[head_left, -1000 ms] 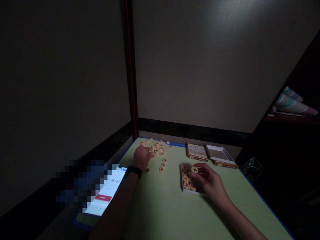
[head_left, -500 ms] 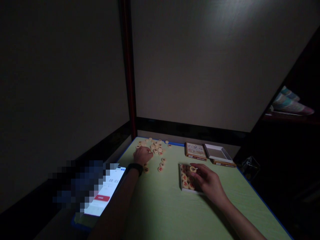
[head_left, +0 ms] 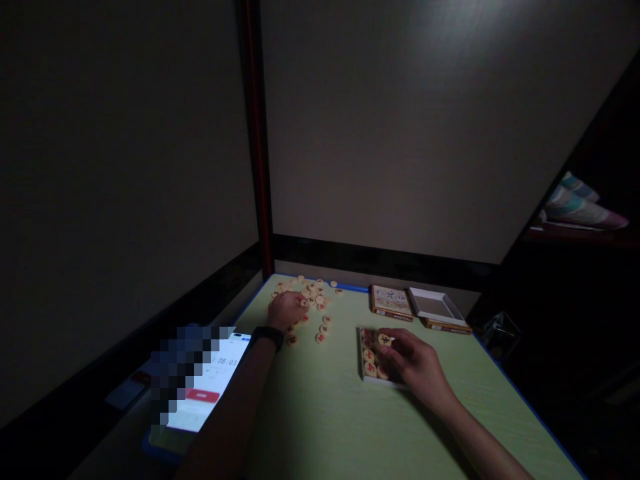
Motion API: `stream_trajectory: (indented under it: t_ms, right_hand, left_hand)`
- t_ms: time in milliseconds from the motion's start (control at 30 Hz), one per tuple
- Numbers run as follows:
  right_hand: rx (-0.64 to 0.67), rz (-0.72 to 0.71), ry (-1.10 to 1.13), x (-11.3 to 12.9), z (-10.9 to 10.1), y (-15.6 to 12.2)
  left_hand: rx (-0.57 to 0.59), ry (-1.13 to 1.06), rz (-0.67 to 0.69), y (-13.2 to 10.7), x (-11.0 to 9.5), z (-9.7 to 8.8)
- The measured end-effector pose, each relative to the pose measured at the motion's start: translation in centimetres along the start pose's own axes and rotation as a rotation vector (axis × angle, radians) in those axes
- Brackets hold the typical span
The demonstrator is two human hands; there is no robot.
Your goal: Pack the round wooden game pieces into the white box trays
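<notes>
Dim grey walls [head_left: 380,147] meet at a dark red post [head_left: 256,133], a black band [head_left: 390,259] running along their lower part. A pale sheen [head_left: 465,27] lies high on the right. Below stands a green, blue-edged table [head_left: 325,413].

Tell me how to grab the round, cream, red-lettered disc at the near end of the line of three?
Probably best from above, pinching the left and right edges of the round, cream, red-lettered disc. It lies flat, and a round, cream, black-lettered disc sits close behind, crowding its far edge.
</notes>
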State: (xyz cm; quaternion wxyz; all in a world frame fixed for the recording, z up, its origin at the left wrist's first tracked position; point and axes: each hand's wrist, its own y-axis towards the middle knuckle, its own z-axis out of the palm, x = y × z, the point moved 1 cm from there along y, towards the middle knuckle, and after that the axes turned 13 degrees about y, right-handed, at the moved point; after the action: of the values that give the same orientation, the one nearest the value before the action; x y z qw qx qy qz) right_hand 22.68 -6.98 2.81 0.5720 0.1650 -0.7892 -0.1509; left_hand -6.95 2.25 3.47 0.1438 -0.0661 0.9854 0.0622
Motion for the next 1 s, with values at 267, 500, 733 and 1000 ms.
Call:
stream_trajectory:
  t_ms: [267, 500, 733, 1000]
  right_hand:
    - [0.019, 0.113, 0.062, -0.4, 0.1, -0.2]
    - [0.034, 0.132, 0.087, 0.3, 0.4, 0.0]
    - [0.092, 0.026, -0.078, 2.2, 1.6, 3.9]
    - [0.346, -0.084, -0.51, 3.0, 9.2, 13.9]
  left_hand:
    - [-0.082, 0.122, 0.02, -0.3, -0.6, 0.9]
    - [0.057, 0.055, -0.008, 0.0, -0.5, 0.6]
    - [0.056, 0.037, 0.01, 0.0, -0.4, 0.4]
    - [-0.233, -0.231, -0.194, 0.2, 0.2, -1.0]
